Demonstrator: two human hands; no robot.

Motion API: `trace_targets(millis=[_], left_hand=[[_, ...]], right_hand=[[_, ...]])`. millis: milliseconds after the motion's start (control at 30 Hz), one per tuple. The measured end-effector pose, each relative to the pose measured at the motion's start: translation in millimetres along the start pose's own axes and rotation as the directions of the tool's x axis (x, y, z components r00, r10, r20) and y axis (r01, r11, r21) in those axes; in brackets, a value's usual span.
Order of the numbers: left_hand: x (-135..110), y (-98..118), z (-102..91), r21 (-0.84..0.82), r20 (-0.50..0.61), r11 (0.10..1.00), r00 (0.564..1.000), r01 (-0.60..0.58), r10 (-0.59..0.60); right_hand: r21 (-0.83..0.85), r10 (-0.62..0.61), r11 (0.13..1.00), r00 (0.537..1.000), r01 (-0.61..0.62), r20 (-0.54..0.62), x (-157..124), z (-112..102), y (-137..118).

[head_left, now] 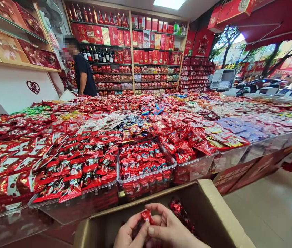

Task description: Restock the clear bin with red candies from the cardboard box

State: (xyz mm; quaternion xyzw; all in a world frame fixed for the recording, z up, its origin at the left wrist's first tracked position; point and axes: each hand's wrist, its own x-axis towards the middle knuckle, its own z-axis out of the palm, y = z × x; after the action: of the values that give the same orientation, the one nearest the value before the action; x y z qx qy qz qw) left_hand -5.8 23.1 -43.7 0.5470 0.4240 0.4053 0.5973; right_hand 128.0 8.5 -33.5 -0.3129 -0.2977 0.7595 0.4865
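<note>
Over an open cardboard box (220, 206), my two hands meet around a small red wrapped candy (146, 216). The fingers of my left hand (131, 232) are closed on its left side. My right hand (168, 224) pinches it from the right, thumb in front and index finger curled above. More red wrapped candies (179, 212) lie inside the box behind my right hand; the rest of the box floor is dark or hidden by my hands. Just beyond the box, a clear plastic bin (147, 172) holds rows of small red candies.
Clear bins of red-and-black packets (76, 168) and larger red bags (197, 137) flank the middle bin. A wide candy display stretches behind. A person (83, 72) in dark clothes stands at the back left, near shelves of bottles and boxes (112, 36). Tiled floor (267, 203) lies right.
</note>
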Motion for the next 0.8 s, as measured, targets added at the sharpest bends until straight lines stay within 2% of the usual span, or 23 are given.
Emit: trace_targets(millis=[67,133,200,333,400,467,533,633,700,733,800], left_hand=[[-1.0,15.7,3.0,-0.116,0.018,0.991,0.998,0.065,-0.063],[-2.5,27.7,6.4,-0.292,0.130,0.939,0.981,0.179,-0.146],[-4.5,34.7,9.3,-0.410,0.118,0.886,0.976,0.217,-0.184],[-8.3,40.0,11.4,-0.437,0.104,0.863,0.968,0.253,-0.230],[-9.0,41.7,10.7,-0.471,0.108,0.845,0.968,0.251,-0.227],[-9.2,43.2,9.2,-0.508,0.093,0.831,0.974,0.226,-0.208],[-9.7,44.2,7.4,-0.511,0.056,0.839,0.981,0.189,-0.187],[-11.5,44.2,6.6,-0.424,-0.073,0.896,0.981,0.133,-0.180],[-12.5,43.6,8.0,-0.361,-0.147,0.926,0.974,0.111,-0.174],[-12.7,43.3,9.2,-0.347,-0.162,0.931,0.971,0.109,-0.174],[-12.4,43.2,11.5,-0.363,-0.152,0.924,0.971,0.119,-0.185]], right_hand=[[-0.046,-0.034,0.998,0.999,0.035,0.019,-4.2,7.1,-6.2],[-0.089,-0.059,0.994,0.998,0.059,0.008,-5.0,9.6,-8.8],[-0.137,-0.036,0.990,0.999,0.036,0.004,-4.6,9.4,-7.7],[-0.219,0.035,0.975,0.999,-0.027,0.034,-6.1,8.8,-0.7],[-0.271,-0.001,0.963,1.000,0.003,0.006,-7.9,9.0,0.7],[-0.402,-0.109,0.911,0.994,0.087,-0.032,-9.6,8.1,-0.4],[-0.613,-0.296,0.760,0.955,0.215,-0.032,-11.1,5.5,-3.4],[-0.872,-0.562,0.327,0.817,0.363,0.129,-13.1,-1.0,-8.5],[-0.905,-0.634,0.085,0.723,0.418,0.274,-14.3,-5.3,-11.1],[-0.896,-0.645,0.009,0.688,0.443,0.334,-14.8,-6.9,-12.2],[-0.872,-0.657,-0.064,0.637,0.485,0.403,-15.5,-9.0,-13.9]])
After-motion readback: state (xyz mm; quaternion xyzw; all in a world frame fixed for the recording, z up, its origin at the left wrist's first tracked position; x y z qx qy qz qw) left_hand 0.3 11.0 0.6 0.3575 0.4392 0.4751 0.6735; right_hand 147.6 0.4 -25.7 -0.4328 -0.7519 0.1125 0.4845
